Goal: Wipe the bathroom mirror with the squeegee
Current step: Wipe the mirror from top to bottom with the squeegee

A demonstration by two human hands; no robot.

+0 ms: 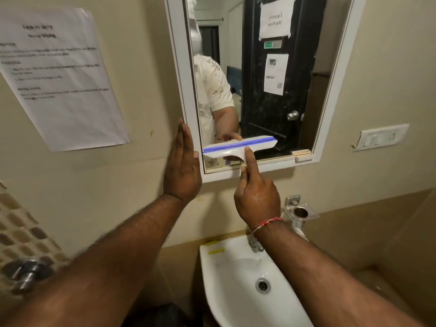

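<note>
White plastic squeegee, blue strip along its blade, is lying against the mirror glass, low down and towards the left, just above the bottom edge; blade is running nearly level, rising slightly to the right. Right hand is gripping the short handle from below, fingers curled round it, index finger stretching up to the head. Left hand is resting flat against the white frame on the left, fingers straight and together, holding nothing. Sink is sitting below.

Risks, as judged: grip is looking light, so the head may twist under pressure and lift one blade end, leaving a streak; blade is nearing the lower frame, so water may pool there; small block at the bottom right corner may catch a sideways pass.

Writing: wall sheet is showing "Mirror Wiping", remainder blurred; reflected door notice is reading reversed, "Laundry Machine"; no brand visible.
</note>
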